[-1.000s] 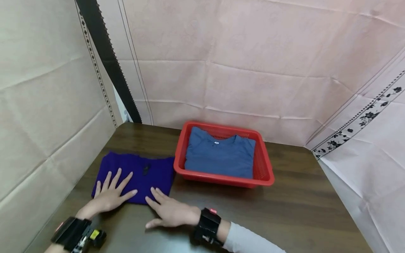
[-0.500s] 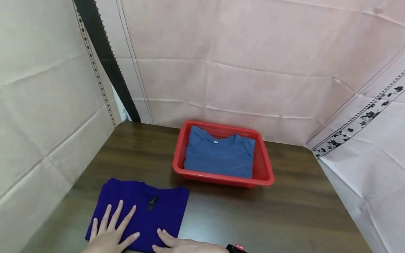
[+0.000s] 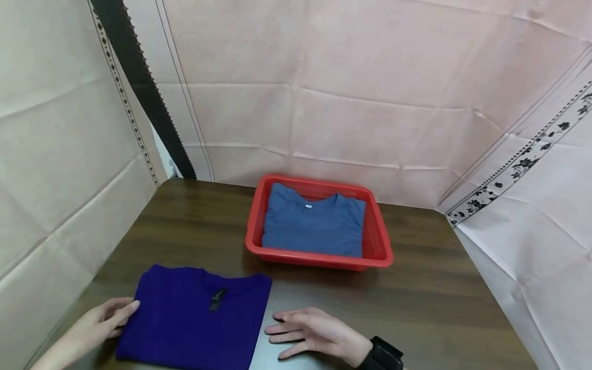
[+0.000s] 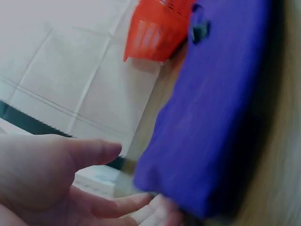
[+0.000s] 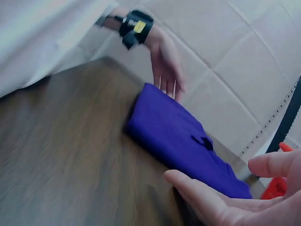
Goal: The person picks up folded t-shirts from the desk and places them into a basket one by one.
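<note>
A folded purple shirt point(image 3: 194, 324) with a dark neck label lies flat near the front left of the table. At its left edge is my left hand point(image 3: 99, 324), thumb above and fingers low by the fabric. In the left wrist view, that thumb stands apart from the shirt point(image 4: 202, 117), while the fingertips meet its lower corner; whether they are beneath it is unclear. My right hand point(image 3: 319, 334) is off the shirt's right side with fingers extended, holding nothing. The right wrist view shows both the shirt point(image 5: 169, 136) and my left hand point(image 5: 167, 66) beyond it.
A red plastic basket point(image 3: 381, 241) stands at the back middle of the wooden table point(image 3: 439, 288). A folded blue shirt point(image 3: 314, 226) lies inside it. Pale cloth sheets point(image 3: 347, 128) hang behind the table and along both sides.
The purple shirt has come nearer the table's front under both hands. Since then both hands have lifted off its top and spread to its left and right sides.
</note>
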Available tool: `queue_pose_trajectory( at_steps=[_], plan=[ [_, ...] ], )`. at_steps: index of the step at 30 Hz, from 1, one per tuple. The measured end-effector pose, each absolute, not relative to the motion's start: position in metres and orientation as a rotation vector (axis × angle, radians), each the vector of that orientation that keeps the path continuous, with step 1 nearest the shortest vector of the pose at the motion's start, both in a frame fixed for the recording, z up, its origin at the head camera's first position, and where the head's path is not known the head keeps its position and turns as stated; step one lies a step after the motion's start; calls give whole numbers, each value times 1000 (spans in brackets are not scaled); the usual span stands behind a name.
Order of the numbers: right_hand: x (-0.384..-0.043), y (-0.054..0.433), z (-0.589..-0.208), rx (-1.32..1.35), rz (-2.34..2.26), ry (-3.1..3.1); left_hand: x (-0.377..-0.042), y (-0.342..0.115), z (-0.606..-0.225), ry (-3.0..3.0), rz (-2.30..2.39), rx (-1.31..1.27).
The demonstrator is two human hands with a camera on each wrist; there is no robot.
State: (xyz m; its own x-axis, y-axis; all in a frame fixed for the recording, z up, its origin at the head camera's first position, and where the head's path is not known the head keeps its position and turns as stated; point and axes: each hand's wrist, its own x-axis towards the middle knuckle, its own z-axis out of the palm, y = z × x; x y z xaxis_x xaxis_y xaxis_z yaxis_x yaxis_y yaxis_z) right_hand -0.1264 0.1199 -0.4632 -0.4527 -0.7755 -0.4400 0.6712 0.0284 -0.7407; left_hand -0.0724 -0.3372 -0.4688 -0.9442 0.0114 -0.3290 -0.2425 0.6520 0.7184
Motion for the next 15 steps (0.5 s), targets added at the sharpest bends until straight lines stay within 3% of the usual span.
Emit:
queue_pose_trajectory(
  at_steps=[11,15],
  plan=[
    [-133,57,-467,-77,-1695,1228,-79,-326,-478,2382,1340,-137],
    [-132,48,-470,-78,-1707,1171,-77,-333,-490,2066,1644,3]
  ],
)
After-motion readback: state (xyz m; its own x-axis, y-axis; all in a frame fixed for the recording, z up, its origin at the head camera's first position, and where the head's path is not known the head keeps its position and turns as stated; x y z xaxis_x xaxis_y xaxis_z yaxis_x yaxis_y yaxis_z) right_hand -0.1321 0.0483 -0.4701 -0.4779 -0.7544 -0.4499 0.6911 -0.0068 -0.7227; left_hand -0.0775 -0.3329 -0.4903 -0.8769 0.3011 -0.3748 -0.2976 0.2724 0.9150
